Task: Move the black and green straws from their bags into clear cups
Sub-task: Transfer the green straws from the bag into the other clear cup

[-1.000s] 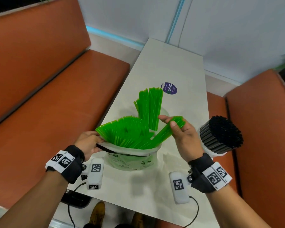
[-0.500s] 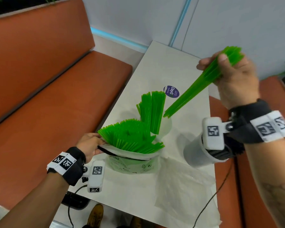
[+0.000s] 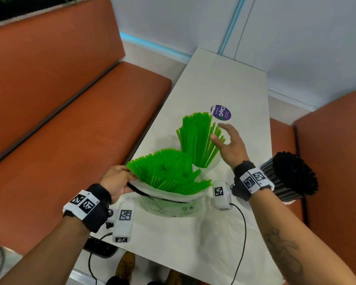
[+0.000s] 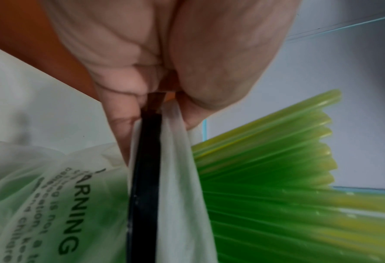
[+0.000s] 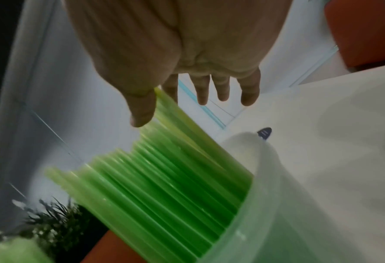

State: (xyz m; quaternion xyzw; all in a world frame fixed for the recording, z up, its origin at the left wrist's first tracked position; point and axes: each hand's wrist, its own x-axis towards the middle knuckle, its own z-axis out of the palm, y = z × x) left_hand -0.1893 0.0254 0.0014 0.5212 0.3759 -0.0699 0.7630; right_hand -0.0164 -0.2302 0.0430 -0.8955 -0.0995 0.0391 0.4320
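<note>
The bunch of green straws carried high half a second earlier now stood in the clear cup point(image 3: 211, 167) on the worktop point(image 3: 230, 79), and the right hand point(image 3: 229, 145) had let go, fingers point(image 5: 204, 92) spread wide beside the straws in the cup point(image 3: 195, 138) (thumb perhaps brushing them). The left hand point(image 3: 115, 179) pinched the bag point(image 3: 169, 204) rim; many bagged straws point(image 3: 164, 171) remained.

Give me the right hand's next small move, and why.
Probably back to the bag for another bunch: the right hand is open and empty beside the cup's green straws, many green straws remain bagged, and the left hand pinches its rim open.
</note>
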